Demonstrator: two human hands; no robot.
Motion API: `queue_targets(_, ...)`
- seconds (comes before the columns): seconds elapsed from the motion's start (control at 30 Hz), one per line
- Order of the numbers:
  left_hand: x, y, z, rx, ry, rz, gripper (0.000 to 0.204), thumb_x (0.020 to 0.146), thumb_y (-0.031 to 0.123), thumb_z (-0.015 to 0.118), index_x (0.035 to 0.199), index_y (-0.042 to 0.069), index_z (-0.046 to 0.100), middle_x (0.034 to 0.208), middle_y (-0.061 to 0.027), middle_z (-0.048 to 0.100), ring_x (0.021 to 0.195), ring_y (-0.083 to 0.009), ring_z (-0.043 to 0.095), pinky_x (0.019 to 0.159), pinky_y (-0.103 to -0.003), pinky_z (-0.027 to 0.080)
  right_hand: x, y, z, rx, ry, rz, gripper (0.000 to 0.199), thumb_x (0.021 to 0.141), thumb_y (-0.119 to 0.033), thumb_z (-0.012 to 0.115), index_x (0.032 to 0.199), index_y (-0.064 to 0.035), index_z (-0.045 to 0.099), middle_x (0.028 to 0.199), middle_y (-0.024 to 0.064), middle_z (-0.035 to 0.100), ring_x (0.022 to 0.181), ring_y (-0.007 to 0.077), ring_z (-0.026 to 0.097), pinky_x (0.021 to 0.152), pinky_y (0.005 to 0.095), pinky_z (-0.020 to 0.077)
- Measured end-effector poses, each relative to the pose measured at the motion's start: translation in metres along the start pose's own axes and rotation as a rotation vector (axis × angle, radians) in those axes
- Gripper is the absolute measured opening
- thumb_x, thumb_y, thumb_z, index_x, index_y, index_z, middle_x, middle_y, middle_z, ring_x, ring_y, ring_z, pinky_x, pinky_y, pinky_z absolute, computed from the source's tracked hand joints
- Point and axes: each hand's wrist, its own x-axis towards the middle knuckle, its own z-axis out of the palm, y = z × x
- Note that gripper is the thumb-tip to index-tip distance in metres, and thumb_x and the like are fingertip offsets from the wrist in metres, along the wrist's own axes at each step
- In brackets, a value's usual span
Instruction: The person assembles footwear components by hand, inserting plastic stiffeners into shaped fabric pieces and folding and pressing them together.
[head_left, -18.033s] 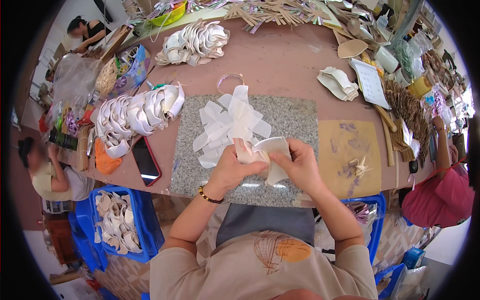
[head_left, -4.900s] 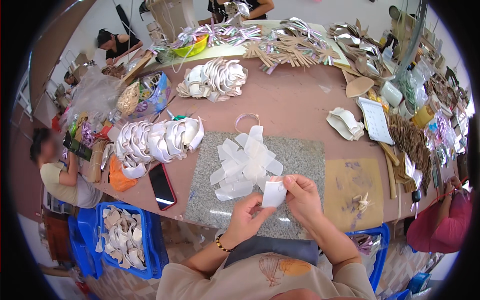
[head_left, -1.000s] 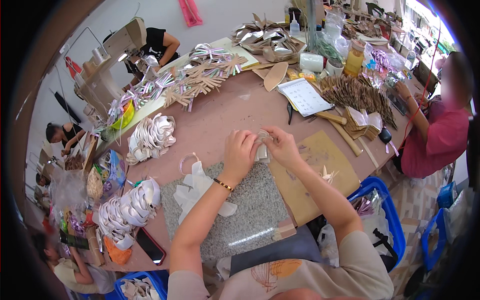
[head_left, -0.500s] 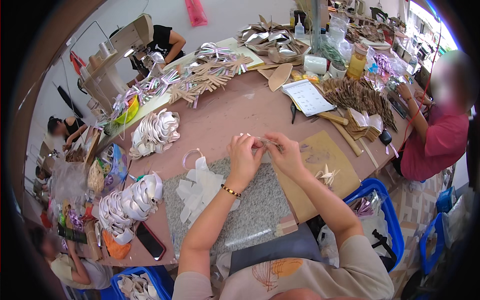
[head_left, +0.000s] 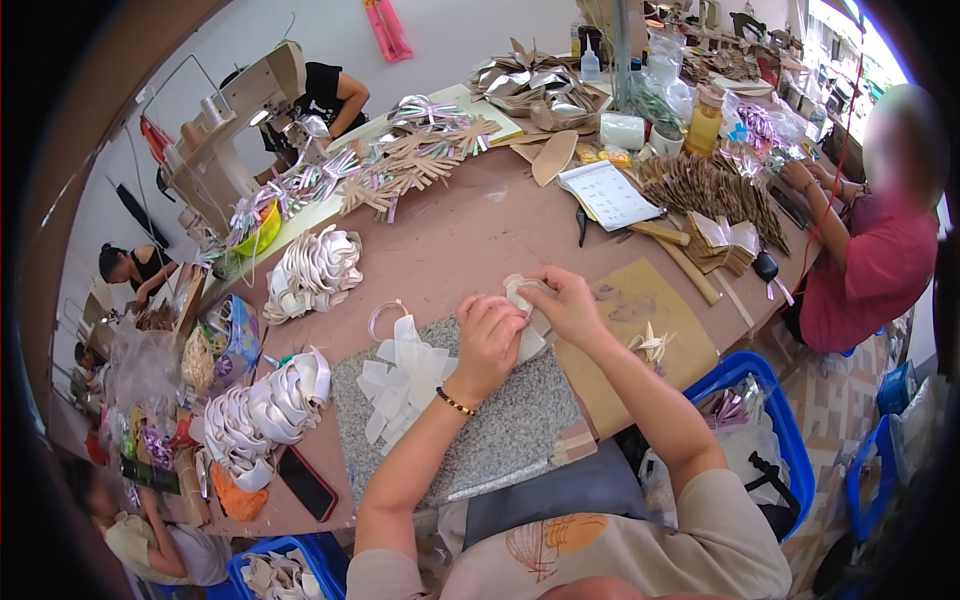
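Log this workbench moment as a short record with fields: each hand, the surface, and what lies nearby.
left hand: pinching a white ribbon piece
right hand: gripping the same ribbon piece from the other side
surface: grey speckled mat on a brown table
beside hands: pile of white ribbon loops on the mat
left of mat: black phone
right of mat: tan cardboard sheet

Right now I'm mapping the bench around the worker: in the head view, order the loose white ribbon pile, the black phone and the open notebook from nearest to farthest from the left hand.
1. White ribbon pile, just left of the left hand, on the grey mat.
2. Open notebook, up and to the right across the table.
3. Black phone, down left near the table's edge.
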Motion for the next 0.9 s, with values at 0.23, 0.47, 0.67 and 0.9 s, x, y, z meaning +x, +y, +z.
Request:
queue_targets(0.23, -0.016, 0.035, -0.039, -0.359, -0.082, -0.013, 0.019, 0.065, -0.006, 0.065, 0.078, 0.004, 0.055, 0.084, -0.0058, 0.06, 0.08, -0.024, 0.058, 0.083, -0.043, 0.043, 0.01, -0.003, -0.003, 0.192, -0.188, 0.164, 0.021, 0.083, -0.01, 0.062, 0.1, 0.0037, 0.061, 0.085, 0.0056, 0.065, 0.074, 0.0071, 0.058, 0.063, 0.0225, 0.0474)
queue_targets(0.47, -0.021, 0.091, -0.096, -0.706, -0.349, 0.134, 0.014, 0.07, -0.006, 0.062, 0.081, 0.0, 0.055, 0.087, -0.0114, 0.061, 0.084, -0.0273, 0.06, 0.076, -0.043, 0.048, 0.041, 0.03, -0.009, 0.236, 0.121, 0.119, 0.022, 0.087, -0.011, 0.059, 0.104, 0.0027, 0.058, 0.084, 0.004, 0.064, 0.072, 0.0062, 0.057, 0.062, 0.0208, 0.0462)
queue_targets(0.67, -0.051, 0.087, -0.094, -0.643, -0.329, -0.335, 0.013, 0.072, -0.003, 0.061, 0.083, 0.002, 0.057, 0.095, -0.0114, 0.063, 0.087, -0.0281, 0.061, 0.07, -0.035, 0.05, 0.065, 0.073, -0.043, 0.352, 0.139, 0.16, 0.03, 0.086, -0.016, 0.059, 0.108, 0.0041, 0.056, 0.089, 0.0069, 0.064, 0.073, 0.01, 0.058, 0.065, 0.0242, 0.0471)
queue_targets(0.9, -0.088, 0.068, -0.078, -0.234, -0.317, -0.26, 0.011, 0.074, 0.002, 0.063, 0.083, 0.005, 0.058, 0.093, -0.0073, 0.063, 0.073, -0.0234, 0.06, 0.054, -0.032, 0.047, 0.035, 0.062, -0.116, -0.487, -0.041, 0.083, 0.032, 0.08, -0.016, 0.061, 0.106, 0.0026, 0.058, 0.092, 0.0174, 0.063, 0.082, 0.0241, 0.061, 0.072, 0.0315, 0.0478)
